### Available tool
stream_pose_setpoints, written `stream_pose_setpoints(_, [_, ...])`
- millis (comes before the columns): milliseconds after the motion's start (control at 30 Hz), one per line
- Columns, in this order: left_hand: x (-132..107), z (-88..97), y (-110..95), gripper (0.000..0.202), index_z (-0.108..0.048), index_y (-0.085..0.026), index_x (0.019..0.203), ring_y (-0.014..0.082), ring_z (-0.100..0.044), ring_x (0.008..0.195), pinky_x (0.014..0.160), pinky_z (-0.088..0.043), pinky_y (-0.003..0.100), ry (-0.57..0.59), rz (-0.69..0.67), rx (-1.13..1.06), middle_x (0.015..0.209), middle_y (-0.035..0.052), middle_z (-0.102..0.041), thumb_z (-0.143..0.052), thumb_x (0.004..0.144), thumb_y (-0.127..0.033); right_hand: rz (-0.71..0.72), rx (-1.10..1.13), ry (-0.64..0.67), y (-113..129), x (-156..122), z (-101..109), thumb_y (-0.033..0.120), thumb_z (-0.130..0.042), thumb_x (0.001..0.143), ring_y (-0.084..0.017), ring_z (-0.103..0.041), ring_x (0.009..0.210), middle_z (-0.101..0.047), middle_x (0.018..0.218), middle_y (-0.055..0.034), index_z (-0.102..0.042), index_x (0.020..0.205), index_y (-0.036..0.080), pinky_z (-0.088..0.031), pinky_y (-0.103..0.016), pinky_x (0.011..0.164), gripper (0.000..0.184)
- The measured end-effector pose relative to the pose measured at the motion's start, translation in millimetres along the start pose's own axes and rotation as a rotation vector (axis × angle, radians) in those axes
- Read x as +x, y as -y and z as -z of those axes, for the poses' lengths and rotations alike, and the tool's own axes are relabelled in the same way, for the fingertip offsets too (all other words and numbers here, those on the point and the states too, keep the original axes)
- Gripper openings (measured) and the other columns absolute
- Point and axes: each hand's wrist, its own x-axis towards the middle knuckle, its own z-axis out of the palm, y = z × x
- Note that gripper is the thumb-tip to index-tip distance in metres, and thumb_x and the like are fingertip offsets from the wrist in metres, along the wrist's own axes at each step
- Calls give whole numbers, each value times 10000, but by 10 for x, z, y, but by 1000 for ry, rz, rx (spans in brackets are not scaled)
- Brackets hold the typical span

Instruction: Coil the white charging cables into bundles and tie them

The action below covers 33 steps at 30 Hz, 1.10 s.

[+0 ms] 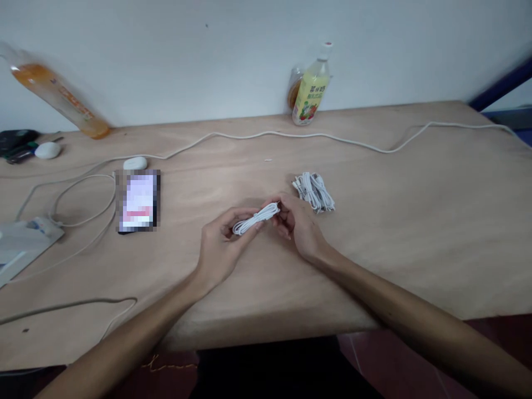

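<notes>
"Two bare arms (415,316) are closest. What do the hands do?"

"The left hand (222,244) pinches a white cable bundle (254,219) over the table (415,221), thumb and fingers close together."

"And the right hand (300,224)?"

"Its fingers are bent by the bundle's right end. I can't tell if they grip it."

"Which way does it point?"

"Its long side slants away to the right, toward the cable pile (313,192)."

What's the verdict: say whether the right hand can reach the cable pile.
Probably yes: the right hand is close beside the cable pile, with nothing visible between, though seemingly occupied with the held cable bundle.
</notes>
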Motion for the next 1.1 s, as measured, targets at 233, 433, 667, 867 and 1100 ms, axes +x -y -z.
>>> stream_pose_setpoints(233, [15, -9, 8, 202, -826, -191, 1040, 209, -809, 897, 790, -639, 309, 28, 48, -29, 1008, 66, -878, -872, 889, -317, 41, -48, 54, -3, -13, -11, 514, -690, 892, -109, -412, 513, -535, 662, 51, -676, 865, 229, -306, -259, 448, 287])
stream_pose_setpoints(433, [21, -6, 36, 174, -819, -197, 1018, 209, -798, 889, 773, -622, 310, 26, 36, -6, 987, 63, -871, -857, 903, -322, 68, -51, 64, -11, -15, -9, 503, -679, 915, -110, -420, 524, -542, 663, 49, -664, 851, 232, -298, -263, 459, 279])
stream_pose_setpoints(667, [25, 15, 11, 213, -822, -193, 1037, 192, -774, 786, 678, -630, 295, 32, 54, -31, 942, 61, -865, -857, 912, -362, 40, -40, 55, -9, 0, 1, 589, -736, 897, -106, -400, 512, -536, 653, 53, -680, 855, 230, -289, -257, 435, 366])
stream_pose_setpoints(867, [69, 31, 20, 342, -825, -188, 968, 189, -757, 644, 614, -659, 324, 220, 223, -273, 876, 94, -849, -774, 987, -525, -6, 35, 104, 37, 15, 44, 636, -732, 932, -91, -387, 490, -566, 691, 49, -777, 1033, 222, -251, -263, 435, 429])
stream_pose_setpoints(1100, [68, 14, 33, 417, -848, -173, 1027, 230, -794, 667, 649, -694, 372, 260, 299, -390, 934, 141, -879, -726, 1006, -571, 8, 13, 92, 23, 55, 78, 629, -804, 884, -101, -409, 531, -557, 680, 43, -767, 913, 223, -289, -264, 463, 409])
